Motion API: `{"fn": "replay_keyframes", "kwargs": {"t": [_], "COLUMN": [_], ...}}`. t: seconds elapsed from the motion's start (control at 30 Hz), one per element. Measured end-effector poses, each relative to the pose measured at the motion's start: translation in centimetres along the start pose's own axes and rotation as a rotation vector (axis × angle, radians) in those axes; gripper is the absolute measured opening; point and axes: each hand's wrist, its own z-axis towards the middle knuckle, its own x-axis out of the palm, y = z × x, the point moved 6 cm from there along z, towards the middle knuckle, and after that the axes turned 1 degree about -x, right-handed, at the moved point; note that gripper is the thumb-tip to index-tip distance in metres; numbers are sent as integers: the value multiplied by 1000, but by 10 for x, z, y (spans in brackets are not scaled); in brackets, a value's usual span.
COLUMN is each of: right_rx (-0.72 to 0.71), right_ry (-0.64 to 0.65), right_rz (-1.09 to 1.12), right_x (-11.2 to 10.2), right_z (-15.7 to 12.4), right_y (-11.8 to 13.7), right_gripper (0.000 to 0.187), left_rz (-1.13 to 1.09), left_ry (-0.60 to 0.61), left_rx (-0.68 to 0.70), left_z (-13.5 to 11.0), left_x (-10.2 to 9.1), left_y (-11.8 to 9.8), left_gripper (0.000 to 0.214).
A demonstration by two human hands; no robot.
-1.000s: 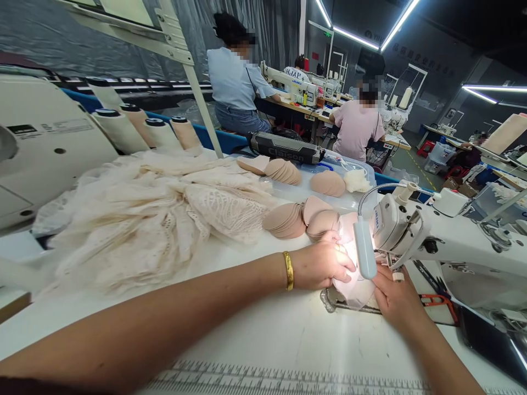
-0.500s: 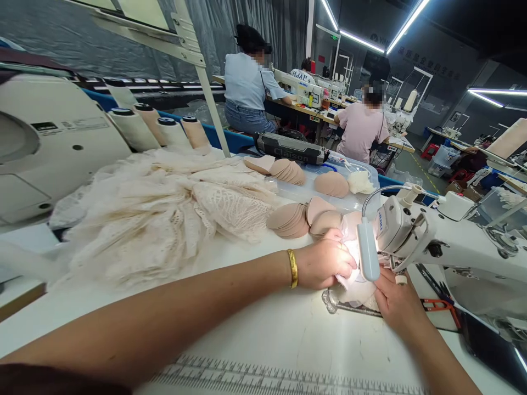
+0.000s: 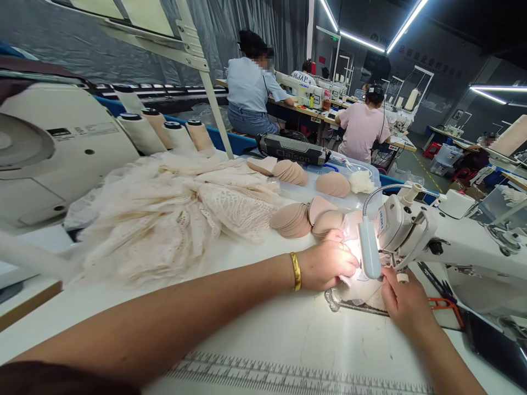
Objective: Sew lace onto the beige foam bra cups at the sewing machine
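My left hand, with a gold bangle at the wrist, has its fingers curled on a pale, thin fabric piece under the sewing machine's head. My right hand is on the other side, fingers closed at the fabric's right edge beside the needle area. The white sewing machine stands to the right. A small grey lamp lights the cloth brightly and hides part of it and the needle. Stacks of beige oval pads lie just beyond my left hand.
Cream lace fabric is heaped on the left of the white table. Thread cones stand behind it. A clear plastic tray holds more pads. Ruler markings run along the front. Orange-handled scissors lie right. Two people sit sewing beyond.
My right hand has shifted slightly right along the fabric's edge. My left hand keeps its grip on the cloth. The whole view has moved a little.
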Motion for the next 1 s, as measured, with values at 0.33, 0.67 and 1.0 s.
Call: {"fn": "replay_keyframes", "kwargs": {"t": [0.33, 0.67, 1.0], "right_rx": [70, 24, -17], "right_ry": [-26, -55, -69], "right_rz": [116, 74, 32], "right_x": [0, -4, -6], "right_z": [4, 6, 4], "right_y": [-5, -1, -1], "right_gripper": [20, 19, 20], "left_rz": [-12, -11, -10], "left_ry": [8, 21, -4], "left_rx": [-11, -28, -19], "left_z": [0, -2, -3], "left_x": [1, 4, 2], "left_y": [0, -1, -2], "left_gripper": [17, 17, 17]}}
